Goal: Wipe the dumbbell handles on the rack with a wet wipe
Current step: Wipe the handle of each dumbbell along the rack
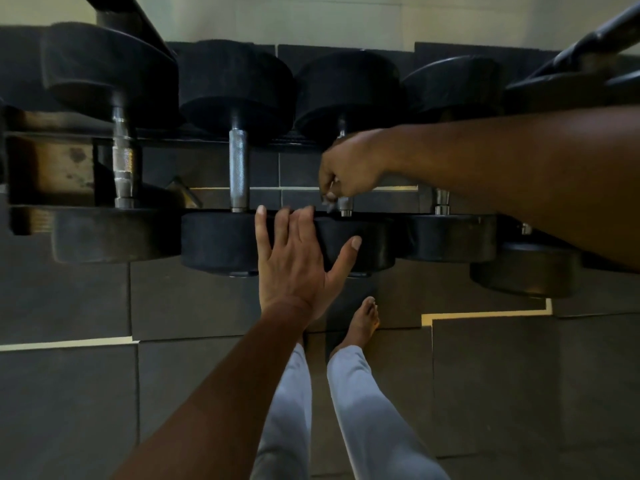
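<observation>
Several black dumbbells lie across the rack with steel handles running front to back. My right hand [346,171] curls round the handle [344,202] of the third dumbbell from the left, and a scrap of grey wipe [329,202] shows under its fingers. My left hand [294,258] lies flat with spread fingers on the near black head [374,244] of that same dumbbell. The knurled handle [239,168] to the left is bare. Farther left is a thicker handle [123,161].
My bare feet [362,320] and light trousers stand on dark floor tiles below the rack. A lower dumbbell head [523,271] sticks out at the right. Dark bars cross the upper left [138,19] and upper right [595,39] corners.
</observation>
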A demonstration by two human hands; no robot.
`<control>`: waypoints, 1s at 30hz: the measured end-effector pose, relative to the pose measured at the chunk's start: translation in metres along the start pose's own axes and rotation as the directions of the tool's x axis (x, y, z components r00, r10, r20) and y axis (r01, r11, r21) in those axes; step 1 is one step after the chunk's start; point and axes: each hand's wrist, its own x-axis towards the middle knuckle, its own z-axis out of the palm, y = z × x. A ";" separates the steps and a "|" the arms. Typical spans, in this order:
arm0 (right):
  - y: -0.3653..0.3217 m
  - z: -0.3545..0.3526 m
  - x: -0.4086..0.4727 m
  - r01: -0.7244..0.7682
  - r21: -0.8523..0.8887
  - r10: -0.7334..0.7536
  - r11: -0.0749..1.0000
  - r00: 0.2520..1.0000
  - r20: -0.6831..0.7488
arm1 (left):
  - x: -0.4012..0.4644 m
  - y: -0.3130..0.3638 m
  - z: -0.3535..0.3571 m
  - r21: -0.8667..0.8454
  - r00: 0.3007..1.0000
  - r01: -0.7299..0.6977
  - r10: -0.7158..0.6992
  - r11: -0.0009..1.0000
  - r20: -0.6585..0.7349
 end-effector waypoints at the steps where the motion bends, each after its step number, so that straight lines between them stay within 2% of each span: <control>1: -0.001 0.003 0.000 0.006 -0.003 -0.006 1.000 1.000 0.009 | 0.000 0.000 0.000 0.009 1.000 -0.001 0.001 1.000 0.007; 5: -0.001 0.014 0.002 0.002 0.078 -0.002 0.997 1.000 -0.003 | 0.000 -0.001 0.001 0.032 1.000 0.000 -0.001 0.999 0.020; 8: 0.003 0.020 -0.001 -0.015 0.329 0.028 0.944 0.999 -0.035 | 0.000 -0.002 0.000 0.040 1.000 -0.006 0.005 0.999 0.021; 12: 0.018 0.033 -0.021 -0.042 0.725 0.205 0.688 0.969 -0.139 | -0.001 0.000 -0.002 0.023 1.000 -0.013 0.012 1.000 0.017; 15: 0.029 0.054 -0.043 -0.024 0.862 0.351 0.507 0.919 -0.181 | -0.002 0.001 -0.005 -0.028 1.000 -0.012 0.012 1.000 0.004; 17: 0.034 0.070 -0.060 0.011 0.945 0.411 0.326 0.899 -0.152 | -0.002 0.004 -0.009 -0.094 1.000 -0.005 0.004 0.996 -0.016; 19: 0.040 0.084 -0.081 0.088 0.990 0.413 0.113 0.902 -0.127 | -0.002 0.014 -0.014 -0.160 0.999 -0.032 0.026 0.987 -0.038; 21: 0.050 0.095 -0.103 0.153 0.988 0.412 -0.009 0.901 -0.136 | 0.000 0.031 -0.019 -0.207 0.995 -0.086 0.076 0.975 -0.059; 24: 0.069 0.112 -0.130 0.204 0.976 0.450 -0.076 0.881 -0.149 | 0.007 0.069 -0.023 -0.265 0.988 -0.150 0.136 0.952 -0.071; 30: 0.113 0.138 -0.159 0.200 0.970 0.530 -0.136 0.842 -0.099 | 0.019 0.145 -0.003 -0.331 0.988 -0.150 0.149 0.932 -0.030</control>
